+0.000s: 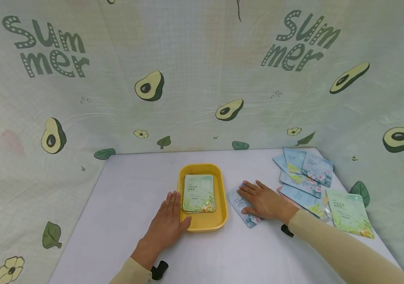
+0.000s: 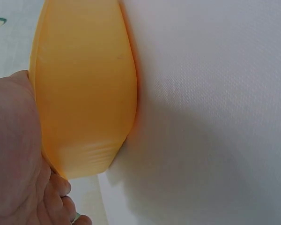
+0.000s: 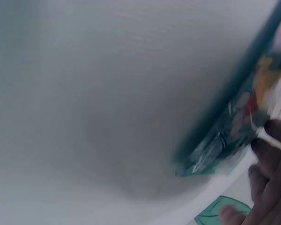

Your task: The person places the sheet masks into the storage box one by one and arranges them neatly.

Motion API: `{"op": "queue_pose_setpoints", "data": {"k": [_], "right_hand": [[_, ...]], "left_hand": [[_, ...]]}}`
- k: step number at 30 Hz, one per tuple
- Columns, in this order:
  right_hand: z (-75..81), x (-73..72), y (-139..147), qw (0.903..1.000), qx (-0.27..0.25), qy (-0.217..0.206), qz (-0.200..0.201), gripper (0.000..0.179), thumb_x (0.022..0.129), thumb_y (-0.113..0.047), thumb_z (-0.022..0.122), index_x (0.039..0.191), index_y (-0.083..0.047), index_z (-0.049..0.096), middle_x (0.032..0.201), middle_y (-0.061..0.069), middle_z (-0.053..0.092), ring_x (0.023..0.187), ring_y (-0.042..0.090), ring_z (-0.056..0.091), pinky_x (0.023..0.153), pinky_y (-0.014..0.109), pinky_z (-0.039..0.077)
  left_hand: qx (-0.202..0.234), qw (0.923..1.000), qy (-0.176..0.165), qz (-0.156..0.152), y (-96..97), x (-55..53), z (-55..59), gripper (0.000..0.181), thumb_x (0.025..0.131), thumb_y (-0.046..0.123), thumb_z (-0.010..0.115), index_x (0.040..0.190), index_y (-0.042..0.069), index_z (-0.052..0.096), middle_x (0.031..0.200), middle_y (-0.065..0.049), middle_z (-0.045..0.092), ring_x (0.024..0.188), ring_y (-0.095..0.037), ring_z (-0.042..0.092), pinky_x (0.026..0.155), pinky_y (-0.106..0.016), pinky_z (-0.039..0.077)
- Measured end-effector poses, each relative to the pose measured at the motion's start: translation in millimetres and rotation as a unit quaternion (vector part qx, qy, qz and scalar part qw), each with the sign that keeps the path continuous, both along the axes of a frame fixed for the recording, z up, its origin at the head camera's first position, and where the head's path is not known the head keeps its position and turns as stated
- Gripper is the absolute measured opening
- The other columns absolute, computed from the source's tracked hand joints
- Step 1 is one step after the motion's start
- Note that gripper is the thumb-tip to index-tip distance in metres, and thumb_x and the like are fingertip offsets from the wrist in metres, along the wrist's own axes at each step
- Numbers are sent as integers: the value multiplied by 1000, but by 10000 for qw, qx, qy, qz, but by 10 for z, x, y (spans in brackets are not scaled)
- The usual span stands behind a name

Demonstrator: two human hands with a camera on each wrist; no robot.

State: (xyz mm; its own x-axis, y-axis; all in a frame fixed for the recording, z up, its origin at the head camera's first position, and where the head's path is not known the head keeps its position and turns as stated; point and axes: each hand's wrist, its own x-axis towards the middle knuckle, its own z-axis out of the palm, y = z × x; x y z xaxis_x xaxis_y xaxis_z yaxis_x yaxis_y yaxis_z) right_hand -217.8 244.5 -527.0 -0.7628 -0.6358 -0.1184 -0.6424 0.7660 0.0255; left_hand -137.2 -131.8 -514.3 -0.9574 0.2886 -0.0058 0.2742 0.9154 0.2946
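Note:
A yellow plastic tray [image 1: 204, 225] sits mid-table with green sheet mask packets [image 1: 199, 191] stacked in it. Along the tray's left rim lies my left hand [image 1: 168, 221], fingers straight and thumb over the near corner. The left wrist view shows the palm against the upper edge of the tray [image 2: 86, 89]. To the right of the tray, my right hand [image 1: 260, 201] spreads over a blue flowered sheet mask packet [image 1: 235, 203], fingers extended and thumb apart. In the right wrist view, fingertips touch the face of this blurred packet [image 3: 225, 131].
Several blue packets [image 1: 299, 183] lie fanned at the back right of the white table [image 1: 134, 189]. A loose green packet [image 1: 351, 213] lies near the right edge. An avocado-print cloth [image 1: 187, 130] hangs behind and at both sides.

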Motion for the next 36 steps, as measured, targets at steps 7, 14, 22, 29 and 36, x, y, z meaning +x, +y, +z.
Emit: {"op": "queue_pose_setpoints", "data": {"k": [7,14,22,29,36], "right_hand": [[-58,-118,-158,9940,90,577,-929,78,104,-65,51,155,-7,50,158,19,52,151,43,42,118,70,35],[-32,-352,-129,9849,-27,420,-1678,88,97,-74,55,152,-5,51,152,21,54,142,44,47,116,70,39],[0,-537,25,9863,-217,66,-1635,111,83,-88,60,159,-9,45,155,20,48,140,44,44,117,67,37],[-45,-577,49,9873,-287,34,-1562,109,80,-90,60,155,-12,50,154,18,48,138,42,44,117,64,38],[-37,-620,26,9866,-500,4,-1554,112,75,-87,70,145,-3,49,153,22,46,132,41,45,113,62,41]], "left_hand": [[32,10000,15,-8,2,5,-9,86,109,48,52,166,-7,18,172,-26,22,163,-40,16,129,-56,27],[133,9999,-70,-16,12,-9,-31,87,109,49,52,166,-6,17,173,-26,21,163,-40,15,129,-56,26],[105,9999,-16,-4,1,-3,-17,87,108,48,52,166,-7,17,172,-26,22,163,-40,16,129,-55,27],[119,9999,14,-30,-12,-1,-25,87,108,49,51,166,-6,16,173,-25,22,163,-39,16,128,-55,28],[224,9997,-34,-3,-10,4,-27,86,108,47,53,166,-6,16,173,-25,22,163,-40,16,129,-56,27]]}}
